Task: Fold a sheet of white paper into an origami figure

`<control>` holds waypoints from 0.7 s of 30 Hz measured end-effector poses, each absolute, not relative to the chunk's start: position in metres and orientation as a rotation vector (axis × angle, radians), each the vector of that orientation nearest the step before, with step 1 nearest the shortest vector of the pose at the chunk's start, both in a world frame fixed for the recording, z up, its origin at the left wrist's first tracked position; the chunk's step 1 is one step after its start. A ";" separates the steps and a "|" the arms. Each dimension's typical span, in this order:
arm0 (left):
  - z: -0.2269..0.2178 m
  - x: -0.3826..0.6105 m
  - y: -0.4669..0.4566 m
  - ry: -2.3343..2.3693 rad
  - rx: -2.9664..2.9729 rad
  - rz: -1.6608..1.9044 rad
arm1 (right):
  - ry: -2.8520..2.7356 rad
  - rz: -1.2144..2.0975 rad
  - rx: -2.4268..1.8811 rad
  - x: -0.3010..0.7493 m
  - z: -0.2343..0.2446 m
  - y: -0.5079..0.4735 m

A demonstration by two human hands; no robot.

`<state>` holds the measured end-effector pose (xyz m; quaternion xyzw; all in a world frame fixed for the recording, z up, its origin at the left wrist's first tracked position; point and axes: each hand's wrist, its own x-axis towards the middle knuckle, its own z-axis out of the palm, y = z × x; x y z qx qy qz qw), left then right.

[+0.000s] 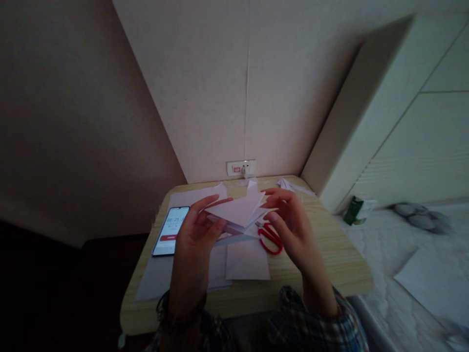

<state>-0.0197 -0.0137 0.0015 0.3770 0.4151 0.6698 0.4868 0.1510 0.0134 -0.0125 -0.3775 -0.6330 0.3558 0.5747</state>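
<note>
Your left hand (196,234) grasps the folded paper (234,211) at its left end, with the thumb along the lower near edge and the fingers behind and beneath. Your right hand (291,225) is at the opposite end: fingers bent, thumb and forefinger parted, palm turned inward. Fingertips and thumb tip are right at the pointed right end of the folded paper; whether they touch it cannot be told from this view.

Locate the folded paper between your two hands, above the table (330,249). Its broad upper face is toward you, and several layers fan apart on the right side, facing your right thumb.

Beneath the folded paper, and on your side of it, a white sheet (247,261) lies on the table, overlapping other paper. Scissors (271,239) with red handles lie just below your right thumb, the blades partly hidden. Left of your left hand, a phone (170,232) lies face up with its screen lit, resting on paper. Paper scraps (286,184) lie along the far edge of the table, below the wall socket (241,168). Plaid sleeves (318,325) cover your forearms.
</note>
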 end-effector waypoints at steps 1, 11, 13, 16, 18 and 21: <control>0.001 -0.019 -0.014 1.015 0.928 1.629 | -1.479 0.882 -0.892 0.150 -0.013 0.014; -0.002 -0.018 -0.015 1.023 1.094 1.582 | -1.500 1.082 -0.872 0.149 -0.013 0.015; -0.004 -0.018 -0.015 1.033 1.133 1.565 | -1.483 1.110 -0.862 0.150 -0.013 0.015; -0.006 -0.019 -0.014 1.019 1.151 1.547 | -1.459 1.146 -0.836 0.151 -0.014 0.015; -0.006 -0.019 -0.013 1.004 1.157 1.547 | -1.450 1.162 -0.810 0.152 -0.013 0.015; -0.007 -0.018 -0.013 1.007 1.159 1.550 | -1.438 1.167 -0.765 0.152 -0.013 0.015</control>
